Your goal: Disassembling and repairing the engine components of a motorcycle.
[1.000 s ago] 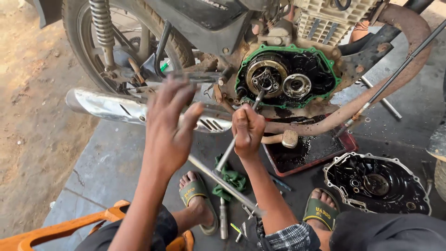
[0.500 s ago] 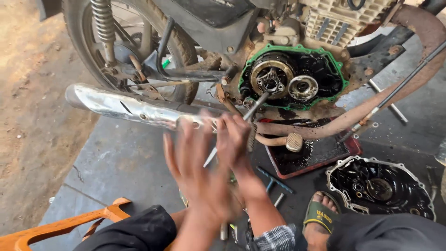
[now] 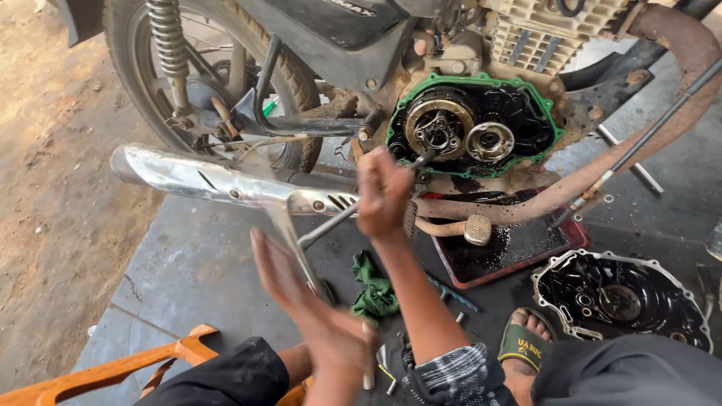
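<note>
While the right hand (image 3: 383,197) grips the long metal wrench (image 3: 353,213) in the middle of the picture, the blurry left hand (image 3: 316,316) below is wide open. The wrench looks hard, heavy and oily, so hold its handle.

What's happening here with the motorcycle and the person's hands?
A person crouches beside a motorcycle whose open engine case, edged by a green gasket, shows its clutch parts. The right hand grips a long metal tool with its tip at the clutch hub. The left hand is open and blurred, holding nothing. A tray of dark oil sits under the engine, and the removed cover lies on the floor nearby.
</note>
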